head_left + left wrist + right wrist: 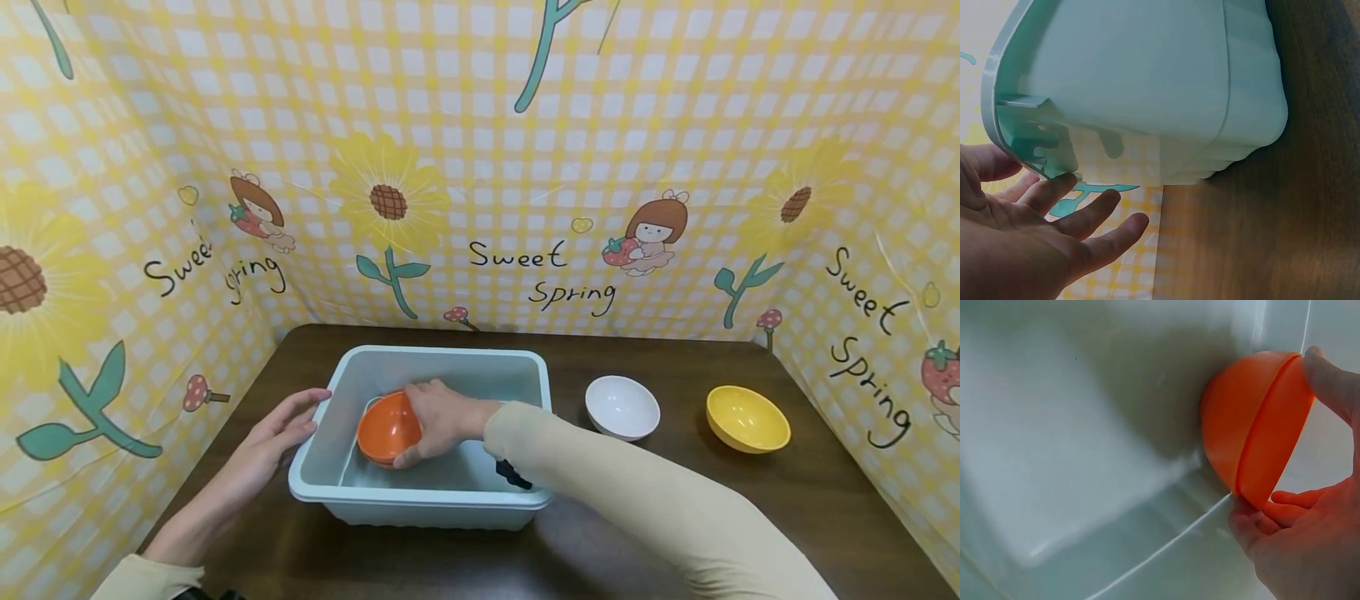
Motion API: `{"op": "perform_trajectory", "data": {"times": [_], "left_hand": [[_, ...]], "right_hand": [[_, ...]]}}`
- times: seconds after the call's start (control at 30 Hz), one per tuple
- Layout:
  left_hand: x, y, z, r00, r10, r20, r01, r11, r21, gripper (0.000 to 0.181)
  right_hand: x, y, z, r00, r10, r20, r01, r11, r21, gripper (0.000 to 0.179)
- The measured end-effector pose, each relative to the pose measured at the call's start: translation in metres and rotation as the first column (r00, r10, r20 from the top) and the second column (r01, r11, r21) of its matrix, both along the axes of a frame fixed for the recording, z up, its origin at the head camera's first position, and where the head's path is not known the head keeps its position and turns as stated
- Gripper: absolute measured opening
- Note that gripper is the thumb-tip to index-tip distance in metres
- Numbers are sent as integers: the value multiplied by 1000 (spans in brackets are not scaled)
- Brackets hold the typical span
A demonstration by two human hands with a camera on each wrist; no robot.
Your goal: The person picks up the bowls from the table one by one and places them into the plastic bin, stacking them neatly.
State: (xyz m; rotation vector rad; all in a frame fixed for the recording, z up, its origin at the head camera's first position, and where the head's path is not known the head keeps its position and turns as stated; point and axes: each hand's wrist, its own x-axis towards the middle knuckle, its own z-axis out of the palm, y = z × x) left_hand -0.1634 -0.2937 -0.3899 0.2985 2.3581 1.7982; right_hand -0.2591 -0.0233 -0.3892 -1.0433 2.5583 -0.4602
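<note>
Inside a pale blue plastic tub (442, 497), an orange bowl (386, 429) stands tilted toward the left wall. My right hand (442, 417) grips its rim, thumb on the near side and fingers on the far side. Seen from the right wrist, the orange bowl (1241, 425) shows a line round its side like a second rim, its rounded base close to the tub's inner wall. At the tub's left rim, my left hand (273, 437) touches the edge with its fingertips. The left wrist view shows its fingers (1088, 215) spread and mostly straight by the handle slot.
To the right of the tub, a white bowl (622, 407) stands upright on the dark wooden table (600, 542). Farther right is a yellow bowl (747, 418). A yellow checked cloth (510, 183) with flowers and lettering hangs round the table's back and sides.
</note>
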Motion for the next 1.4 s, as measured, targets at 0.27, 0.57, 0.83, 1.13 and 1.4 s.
{"op": "perform_trajectory", "data": {"times": [0.27,0.57,0.83,1.13,1.4], "left_hand": [[0,1,0,1000,4,-2,-4,1000,12,50],[0,0,-1,1000,-2,-5,3,1000,20,49],[0,0,0,1000,-7,0,7,1000,10,50],[0,0,1,1000,-1,11,1,1000,-12,52],[-1,0,1,1000,0,9,0,1000,-26,52]], "right_hand": [[5,-1,1,999,-30,43,30,1000,9,95],[5,-3,1,997,-39,65,40,999,-7,90],[6,-2,1,997,-37,65,38,999,-10,93],[0,-3,0,997,-40,63,42,999,-31,89],[-7,0,-2,996,13,90,-7,998,-70,80]]}}
